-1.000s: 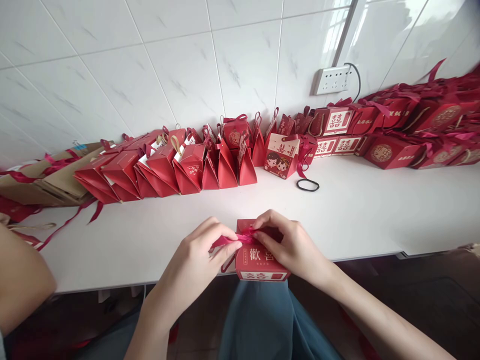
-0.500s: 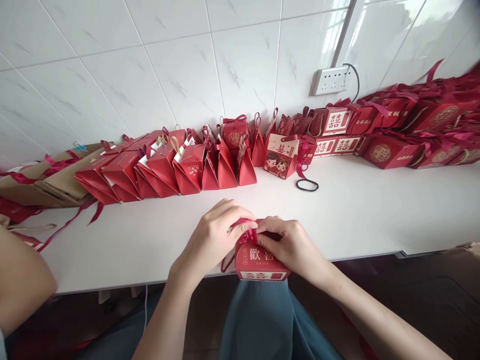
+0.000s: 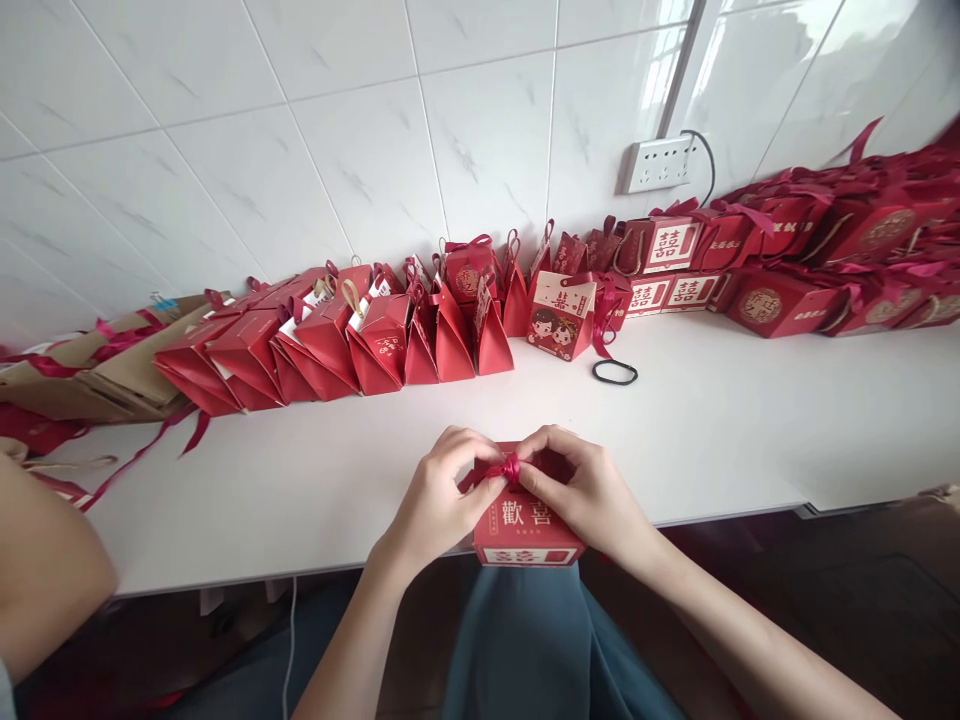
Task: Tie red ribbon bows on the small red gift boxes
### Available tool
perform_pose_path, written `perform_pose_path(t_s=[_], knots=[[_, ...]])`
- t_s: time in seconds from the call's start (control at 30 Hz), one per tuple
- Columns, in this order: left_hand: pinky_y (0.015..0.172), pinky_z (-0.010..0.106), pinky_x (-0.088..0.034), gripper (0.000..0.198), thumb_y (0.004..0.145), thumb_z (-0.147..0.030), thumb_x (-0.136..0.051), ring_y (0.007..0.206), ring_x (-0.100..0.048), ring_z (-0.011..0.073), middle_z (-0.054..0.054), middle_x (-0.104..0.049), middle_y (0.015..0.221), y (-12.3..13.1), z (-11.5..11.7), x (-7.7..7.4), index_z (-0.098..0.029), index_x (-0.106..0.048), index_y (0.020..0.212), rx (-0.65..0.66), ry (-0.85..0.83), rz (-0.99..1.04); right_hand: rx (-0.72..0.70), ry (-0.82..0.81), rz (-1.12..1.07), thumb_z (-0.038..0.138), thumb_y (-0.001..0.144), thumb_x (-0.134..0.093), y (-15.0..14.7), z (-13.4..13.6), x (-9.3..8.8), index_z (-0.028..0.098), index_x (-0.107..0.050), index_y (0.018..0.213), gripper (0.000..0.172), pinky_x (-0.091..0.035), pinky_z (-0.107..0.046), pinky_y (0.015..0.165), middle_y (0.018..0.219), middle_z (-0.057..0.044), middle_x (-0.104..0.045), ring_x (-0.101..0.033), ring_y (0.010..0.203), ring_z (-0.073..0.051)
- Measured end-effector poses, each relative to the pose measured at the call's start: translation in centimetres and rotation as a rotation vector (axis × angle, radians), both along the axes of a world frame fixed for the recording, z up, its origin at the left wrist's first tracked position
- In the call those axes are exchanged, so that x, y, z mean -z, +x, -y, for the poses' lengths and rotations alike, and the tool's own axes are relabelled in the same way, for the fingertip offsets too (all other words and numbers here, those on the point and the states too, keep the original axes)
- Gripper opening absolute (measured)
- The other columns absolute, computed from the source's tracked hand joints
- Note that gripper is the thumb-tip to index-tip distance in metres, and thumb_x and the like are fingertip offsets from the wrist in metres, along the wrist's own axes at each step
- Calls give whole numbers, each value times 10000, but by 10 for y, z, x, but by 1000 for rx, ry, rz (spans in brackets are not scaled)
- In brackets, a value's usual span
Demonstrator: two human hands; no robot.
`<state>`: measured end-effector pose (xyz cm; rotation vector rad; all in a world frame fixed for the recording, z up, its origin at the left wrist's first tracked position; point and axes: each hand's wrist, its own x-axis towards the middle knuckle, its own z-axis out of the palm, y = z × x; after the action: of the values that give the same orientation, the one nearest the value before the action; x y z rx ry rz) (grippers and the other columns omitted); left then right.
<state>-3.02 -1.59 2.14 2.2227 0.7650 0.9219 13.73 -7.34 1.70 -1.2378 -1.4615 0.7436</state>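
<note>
A red gift box (image 3: 525, 535) with pale Chinese characters sits at the table's front edge, its near face towards me. On its top is a dark pink ribbon (image 3: 511, 467) gathered into a small knot or bow. My left hand (image 3: 448, 490) pinches the ribbon from the left between thumb and fingers. From the right, my right hand (image 3: 577, 480) pinches the ribbon close to the knot, its lower fingers resting against the box's side. The fingers partly cover the ribbon's ends and the box's top.
Red boxes (image 3: 379, 345) line the wall side of the white table (image 3: 300, 500). More are stacked (image 3: 780, 300) on the right. A black elastic band (image 3: 615, 372) lies mid-table. Brown paper bags (image 3: 135, 365) rest at left, near another person's arm (image 3: 52, 550). A power strip (image 3: 660, 165) is wall-mounted.
The ribbon loops are drawn into a tighter knot. My left hand has dropped slightly and turned, its thumb and fingers now at the knot's left. My right hand stays nearly in place.
</note>
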Motion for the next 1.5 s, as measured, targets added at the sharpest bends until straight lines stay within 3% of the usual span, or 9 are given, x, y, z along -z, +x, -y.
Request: perform_pose_path(t_s=[0.17,0.27,0.37,0.6,0.87,0.97,1.17,1.3,1.5], knots=[[855,299,-474,113,844,-219,-565,990,-556,187,49,-635,955,-3,10,-10,-191,-659,900,88,-121,-32,4,-71,-73,224,806,-562,-1,2,-1,193,-600,762,66,-466,-255,639,761,-6,-655,-599,697,-139],[900,312,-459,164,865,-327,-574,1041,-552,200,46,-631,1005,1,14,-13,-212,-685,904,32,-242,-32,12,-87,-85,233,797,-579,0,2,-1,190,-590,750,65,-460,-243,625,741,1,-641,-589,683,-131],[914,323,-450,255,901,-405,-517,1053,-557,206,45,-625,1027,6,16,-10,-227,-699,885,-51,-343,-4,-3,-101,-98,263,809,-592,2,1,-1,186,-590,750,97,-451,-230,605,735,4,-628,-583,675,-124],[947,332,-429,275,899,-404,-508,1104,-525,226,53,-562,1105,10,14,-2,-235,-724,897,-24,-529,103,-134,-107,-144,329,866,-574,13,-4,-2,180,-623,797,171,-454,-222,616,765,-6,-651,-596,701,-120],[932,342,-441,264,851,-325,-541,1034,-555,229,53,-586,1032,13,13,-3,-198,-690,673,-58,-538,156,-56,-35,-34,250,887,-548,12,-1,-1,197,-578,862,66,-475,-256,665,780,0,-644,-607,725,-136],[845,321,-488,296,844,-320,-544,988,-590,225,64,-601,1076,14,14,-2,-179,-668,615,-69,-573,202,94,63,111,234,892,-527,12,10,-6,204,-560,853,60,-476,-289,688,845,-25,-620,-594,768,-156],[881,322,-483,355,859,-343,-542,1052,-578,237,72,-619,1126,13,13,0,-172,-630,560,-66,-544,203,158,135,444,226,859,-589,12,27,-6,215,-654,835,70,-476,-405,759,896,-68,-607,-590,816,-217],[930,321,-454,338,870,-356,-535,1097,-556,234,59,-606,1160,10,15,-1,-187,-669,610,-44,-550,186,159,125,424,202,863,-585,9,23,-2,208,-664,886,83,-488,-422,779,906,-73,-611,-599,848,-225],[875,313,-471,401,892,-378,-508,993,-594,220,66,-614,1135,10,20,-3,-167,-609,565,-85,-510,162,133,108,368,169,880,-542,5,20,-4,201,-603,750,148,-493,-409,761,845,-58,-606,-585,809,-208]])
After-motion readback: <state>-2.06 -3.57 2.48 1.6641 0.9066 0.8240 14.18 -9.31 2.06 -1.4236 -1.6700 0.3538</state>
